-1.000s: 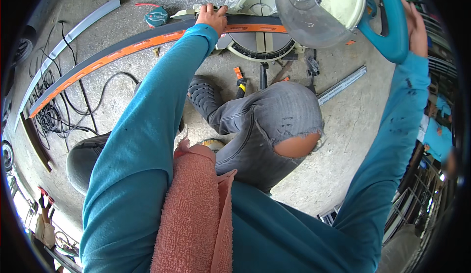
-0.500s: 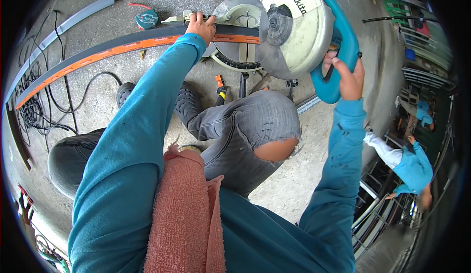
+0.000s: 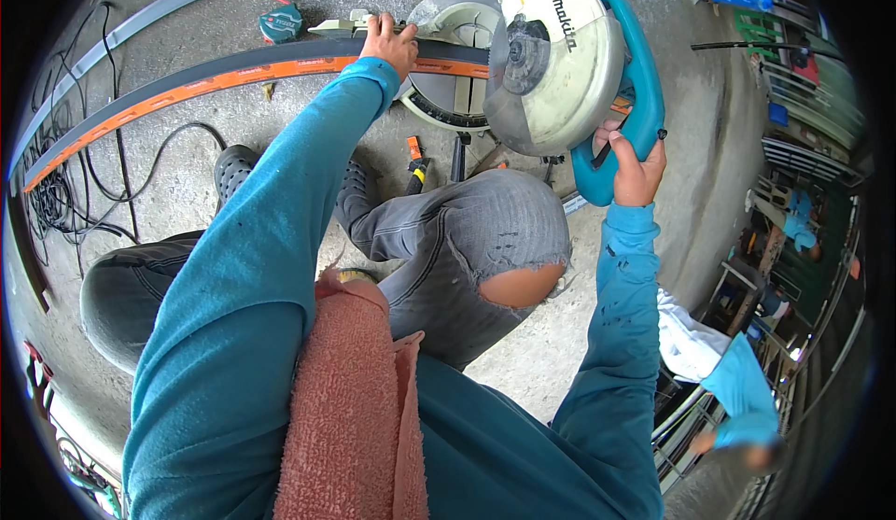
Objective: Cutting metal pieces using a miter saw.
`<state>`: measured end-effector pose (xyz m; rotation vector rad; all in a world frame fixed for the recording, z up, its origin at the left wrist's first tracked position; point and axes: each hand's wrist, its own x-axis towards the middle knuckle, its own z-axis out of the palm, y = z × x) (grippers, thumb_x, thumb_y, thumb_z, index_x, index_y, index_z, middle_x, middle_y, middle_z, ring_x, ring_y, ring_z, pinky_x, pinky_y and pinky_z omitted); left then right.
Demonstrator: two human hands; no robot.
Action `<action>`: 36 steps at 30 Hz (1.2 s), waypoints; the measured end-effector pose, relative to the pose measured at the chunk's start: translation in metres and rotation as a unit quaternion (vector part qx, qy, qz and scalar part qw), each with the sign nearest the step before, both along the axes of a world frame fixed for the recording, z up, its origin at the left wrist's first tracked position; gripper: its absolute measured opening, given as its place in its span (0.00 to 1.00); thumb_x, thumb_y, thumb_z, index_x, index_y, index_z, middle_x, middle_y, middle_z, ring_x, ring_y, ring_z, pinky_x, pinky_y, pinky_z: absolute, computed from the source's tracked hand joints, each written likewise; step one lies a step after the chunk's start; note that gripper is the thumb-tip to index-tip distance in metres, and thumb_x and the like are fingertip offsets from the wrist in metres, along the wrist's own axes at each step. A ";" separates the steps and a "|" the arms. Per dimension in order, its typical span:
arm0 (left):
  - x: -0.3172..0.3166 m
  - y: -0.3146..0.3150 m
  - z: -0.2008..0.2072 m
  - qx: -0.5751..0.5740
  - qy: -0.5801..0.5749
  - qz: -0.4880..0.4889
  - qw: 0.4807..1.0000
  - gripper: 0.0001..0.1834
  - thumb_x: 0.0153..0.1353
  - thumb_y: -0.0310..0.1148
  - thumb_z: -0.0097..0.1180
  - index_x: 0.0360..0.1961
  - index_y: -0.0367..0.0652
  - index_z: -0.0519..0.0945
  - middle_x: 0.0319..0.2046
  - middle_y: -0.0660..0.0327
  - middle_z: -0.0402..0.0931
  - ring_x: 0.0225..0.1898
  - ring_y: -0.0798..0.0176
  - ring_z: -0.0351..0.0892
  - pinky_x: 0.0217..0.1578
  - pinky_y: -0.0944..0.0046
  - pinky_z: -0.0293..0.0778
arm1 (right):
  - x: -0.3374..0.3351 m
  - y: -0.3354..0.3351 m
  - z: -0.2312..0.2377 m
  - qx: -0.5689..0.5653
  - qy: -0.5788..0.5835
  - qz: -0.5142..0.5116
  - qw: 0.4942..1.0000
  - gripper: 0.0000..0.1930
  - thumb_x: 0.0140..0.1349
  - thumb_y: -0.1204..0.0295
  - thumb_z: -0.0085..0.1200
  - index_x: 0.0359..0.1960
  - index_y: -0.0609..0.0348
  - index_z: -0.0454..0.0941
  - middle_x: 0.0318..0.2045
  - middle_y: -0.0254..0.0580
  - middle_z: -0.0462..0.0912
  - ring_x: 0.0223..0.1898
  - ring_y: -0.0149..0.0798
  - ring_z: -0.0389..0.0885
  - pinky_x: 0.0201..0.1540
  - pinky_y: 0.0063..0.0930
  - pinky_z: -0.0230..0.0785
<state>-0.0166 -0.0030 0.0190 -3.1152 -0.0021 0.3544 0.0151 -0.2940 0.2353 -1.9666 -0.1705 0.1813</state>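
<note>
In the head view, the person's left hand (image 3: 390, 46) bears on a long grey-and-orange strip (image 3: 233, 72), its fingers bent over the upper edge and close together, gripping the strip beside the fence of a miter saw (image 3: 560, 58). The right hand (image 3: 637, 167) is wrapped around the lower end of the saw's teal loop handle (image 3: 644, 81), thumb on the near side and some fingers curled inside the loop, with little gap left between.

The strip stretches from the far left, above a coil of black cable (image 3: 61, 193), across the saw's round base (image 3: 457, 25); its right end disappears behind the blade guard. Whether the blade touches it cannot be told.

Beyond the strip lie a teal tape measure (image 3: 281, 23) and a silver-grey channel (image 3: 154, 23). Near the person's 2 dark clogs (image 3: 236, 170) sits an orange, black and yellow tool (image 3: 415, 165). A co-worker in teal (image 3: 737, 380) is at the right.
</note>
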 end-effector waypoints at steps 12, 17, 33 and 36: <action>0.002 0.001 0.005 0.008 0.029 -0.002 1.000 0.23 0.62 0.47 0.48 0.57 0.56 0.73 0.62 0.65 0.58 0.63 0.42 0.51 0.60 0.39 0.49 | -0.009 -0.003 -0.015 0.009 -0.020 -0.013 1.000 0.15 0.55 0.81 0.52 0.45 0.68 0.69 0.35 0.48 0.79 0.34 0.41 0.81 0.39 0.32 0.75; 0.004 0.005 0.001 0.035 0.018 -0.033 0.999 0.23 0.61 0.47 0.50 0.57 0.56 0.74 0.61 0.66 0.59 0.61 0.44 0.54 0.58 0.42 0.53 | -0.001 -0.004 -0.008 0.000 0.028 0.004 1.000 0.16 0.55 0.81 0.51 0.46 0.68 0.69 0.35 0.47 0.79 0.34 0.41 0.81 0.40 0.33 0.75; 0.007 0.003 -0.001 0.023 0.018 -0.017 0.999 0.23 0.59 0.46 0.53 0.56 0.56 0.74 0.59 0.66 0.61 0.61 0.43 0.54 0.57 0.37 0.54 | 0.004 -0.003 -0.008 0.004 0.027 -0.018 0.999 0.17 0.55 0.80 0.53 0.47 0.68 0.69 0.34 0.48 0.79 0.34 0.42 0.81 0.38 0.33 0.75; 0.006 0.002 -0.002 0.028 0.015 -0.017 0.999 0.23 0.60 0.46 0.52 0.56 0.56 0.74 0.60 0.66 0.60 0.62 0.43 0.53 0.57 0.38 0.53 | 0.000 -0.006 -0.014 0.006 0.019 -0.020 1.000 0.18 0.55 0.80 0.53 0.48 0.69 0.69 0.35 0.48 0.79 0.34 0.42 0.81 0.38 0.33 0.75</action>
